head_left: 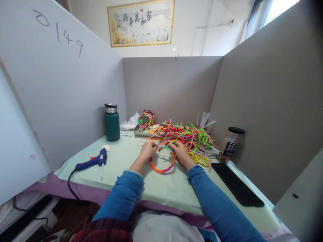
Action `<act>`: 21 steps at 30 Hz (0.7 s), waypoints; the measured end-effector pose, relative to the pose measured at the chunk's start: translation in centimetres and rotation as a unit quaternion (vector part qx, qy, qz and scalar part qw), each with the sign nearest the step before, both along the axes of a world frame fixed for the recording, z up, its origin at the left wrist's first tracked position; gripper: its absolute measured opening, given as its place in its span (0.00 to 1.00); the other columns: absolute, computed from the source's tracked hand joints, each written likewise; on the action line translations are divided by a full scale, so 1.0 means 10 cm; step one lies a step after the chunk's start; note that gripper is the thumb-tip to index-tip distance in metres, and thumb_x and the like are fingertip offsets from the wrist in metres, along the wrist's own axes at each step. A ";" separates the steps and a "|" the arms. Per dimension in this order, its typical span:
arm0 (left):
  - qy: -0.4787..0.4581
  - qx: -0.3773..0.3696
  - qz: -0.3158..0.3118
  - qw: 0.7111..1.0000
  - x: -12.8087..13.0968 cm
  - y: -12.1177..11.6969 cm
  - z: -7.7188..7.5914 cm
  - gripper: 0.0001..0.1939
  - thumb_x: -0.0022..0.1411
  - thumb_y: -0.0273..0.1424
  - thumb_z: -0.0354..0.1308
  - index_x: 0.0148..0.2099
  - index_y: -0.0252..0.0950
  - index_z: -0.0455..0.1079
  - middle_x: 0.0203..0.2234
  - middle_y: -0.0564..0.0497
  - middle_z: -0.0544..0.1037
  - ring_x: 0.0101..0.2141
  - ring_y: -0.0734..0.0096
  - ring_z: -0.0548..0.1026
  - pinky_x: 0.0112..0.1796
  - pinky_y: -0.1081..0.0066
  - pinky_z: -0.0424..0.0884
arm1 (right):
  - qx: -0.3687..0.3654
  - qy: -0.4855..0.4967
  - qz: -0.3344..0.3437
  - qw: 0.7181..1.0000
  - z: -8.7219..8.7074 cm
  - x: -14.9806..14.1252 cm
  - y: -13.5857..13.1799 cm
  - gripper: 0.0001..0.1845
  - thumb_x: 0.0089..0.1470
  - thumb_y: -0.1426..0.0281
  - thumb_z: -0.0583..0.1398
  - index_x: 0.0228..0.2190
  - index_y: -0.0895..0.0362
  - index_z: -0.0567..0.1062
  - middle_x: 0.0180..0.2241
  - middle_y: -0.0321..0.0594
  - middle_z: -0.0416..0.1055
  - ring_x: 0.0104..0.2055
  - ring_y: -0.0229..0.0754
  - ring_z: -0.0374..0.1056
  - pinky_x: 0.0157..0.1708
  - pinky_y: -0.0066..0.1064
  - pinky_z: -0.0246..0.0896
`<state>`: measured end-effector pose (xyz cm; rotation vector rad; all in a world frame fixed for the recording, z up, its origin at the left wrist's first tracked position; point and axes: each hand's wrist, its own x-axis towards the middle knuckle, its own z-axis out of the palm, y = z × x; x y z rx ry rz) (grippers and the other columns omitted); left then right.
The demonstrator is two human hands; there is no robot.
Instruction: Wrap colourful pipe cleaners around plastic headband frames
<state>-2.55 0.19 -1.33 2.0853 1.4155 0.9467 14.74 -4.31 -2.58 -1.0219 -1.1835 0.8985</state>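
Between my hands is a ring wrapped in fuzzy pipe cleaner, in orange, pink and light blue bands. My left hand is closed at the upper left of the ring, with its fingertips pinched at the far side. My right hand is closed on the other side, pinching a green pipe cleaner that reaches across toward the left fingertips. The exact contact at the fingertips is too small to make out. Just beyond the hands lies a large heap of coloured pipe cleaners.
A blue glue gun lies at left, its cord over the edge. A green bottle stands behind it. Finished rings sit at a metal tray. Yellow loops, a black phone-like slab and a lidded jar are at right.
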 end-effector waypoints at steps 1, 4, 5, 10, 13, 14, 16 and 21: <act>-0.035 -0.035 -0.025 0.998 0.00 -0.01 0.01 0.07 0.52 0.28 0.57 0.35 0.34 0.74 0.25 0.50 0.74 0.28 0.71 0.71 0.29 0.73 0.63 | -0.001 -0.003 -0.002 1.000 0.00 0.00 0.00 0.15 0.41 0.59 0.64 0.25 0.59 0.72 0.22 0.34 0.69 0.21 0.34 0.61 0.21 0.26 0.56; -0.110 -0.128 -0.119 0.978 0.02 -0.04 0.02 0.11 0.53 0.30 0.57 0.40 0.33 0.72 0.22 0.52 0.73 0.23 0.74 0.70 0.25 0.75 0.64 | 0.005 -0.019 -0.008 1.000 -0.02 0.01 0.01 0.15 0.42 0.59 0.63 0.25 0.59 0.72 0.22 0.33 0.68 0.21 0.34 0.60 0.21 0.27 0.55; -0.114 -0.139 -0.137 0.974 0.02 -0.06 0.03 0.11 0.53 0.31 0.57 0.39 0.33 0.71 0.21 0.53 0.72 0.21 0.74 0.69 0.24 0.75 0.63 | 0.007 -0.024 -0.011 1.000 -0.02 0.02 0.02 0.15 0.42 0.59 0.63 0.25 0.59 0.72 0.22 0.34 0.68 0.21 0.34 0.60 0.21 0.27 0.55; -0.097 -0.136 -0.211 0.963 0.03 -0.16 0.07 0.11 0.53 0.37 0.57 0.28 0.33 0.66 0.18 0.54 0.69 0.20 0.76 0.67 0.23 0.76 0.62 | 0.024 -0.078 -0.032 0.996 0.01 0.02 0.00 0.14 0.43 0.60 0.61 0.24 0.59 0.71 0.22 0.35 0.68 0.22 0.35 0.61 0.23 0.28 0.56; -0.081 -0.138 -0.242 0.957 0.03 -0.20 0.10 0.15 0.53 0.41 0.56 0.26 0.33 0.65 0.17 0.54 0.68 0.20 0.76 0.66 0.23 0.75 0.59 | 0.043 -0.122 -0.045 0.991 0.04 0.03 -0.01 0.13 0.44 0.61 0.61 0.21 0.59 0.70 0.21 0.34 0.67 0.24 0.36 0.60 0.25 0.28 0.55; -0.072 -0.136 -0.242 0.958 0.03 -0.20 0.10 0.16 0.54 0.42 0.55 0.26 0.33 0.65 0.17 0.54 0.67 0.20 0.76 0.65 0.23 0.75 0.58 | 0.048 -0.132 -0.044 0.989 0.05 0.03 -0.02 0.13 0.44 0.61 0.61 0.21 0.59 0.71 0.21 0.34 0.67 0.24 0.36 0.60 0.25 0.28 0.55; -0.058 -0.128 -0.241 0.960 0.04 -0.20 0.10 0.18 0.55 0.44 0.54 0.26 0.33 0.66 0.16 0.54 0.66 0.19 0.77 0.61 0.23 0.74 0.56 | 0.051 -0.142 -0.034 0.988 0.07 0.03 -0.03 0.13 0.45 0.60 0.60 0.22 0.59 0.71 0.21 0.34 0.68 0.24 0.36 0.61 0.26 0.29 0.55; -0.046 -0.096 -0.258 0.960 0.04 -0.18 0.07 0.20 0.49 0.47 0.60 0.25 0.32 0.69 0.16 0.57 0.62 0.21 0.78 0.57 0.23 0.74 0.52 | 0.040 -0.145 -0.004 0.989 0.11 0.04 -0.07 0.13 0.45 0.61 0.59 0.23 0.59 0.71 0.20 0.35 0.68 0.22 0.36 0.61 0.25 0.29 0.55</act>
